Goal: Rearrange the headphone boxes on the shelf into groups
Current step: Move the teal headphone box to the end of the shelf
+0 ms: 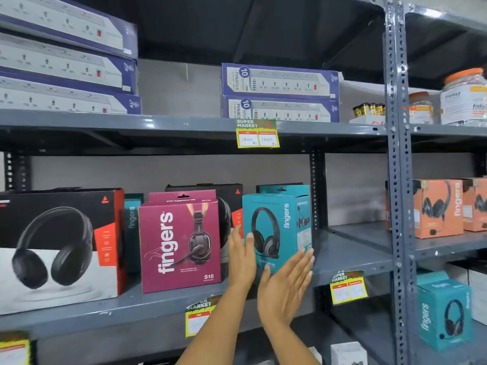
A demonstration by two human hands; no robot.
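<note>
At the grey shelf (350, 256), just right of the maroon box (179, 243), the teal headphone box (276, 227) is being pressed between two flat hands. The left hand (241, 255) is being laid along its left side and the right hand (286, 283) against its lower right corner, with fingers straight.

Lighting: even, fairly bright, from the front. Shadow: deep black recess above the price tag (257, 133), darker bays below it. Blur: power-strip boxes (66, 61) far left and jars (463, 98) far right smeared. Distortion: shelf edge (158, 125) bows toward frame edges.
</note>
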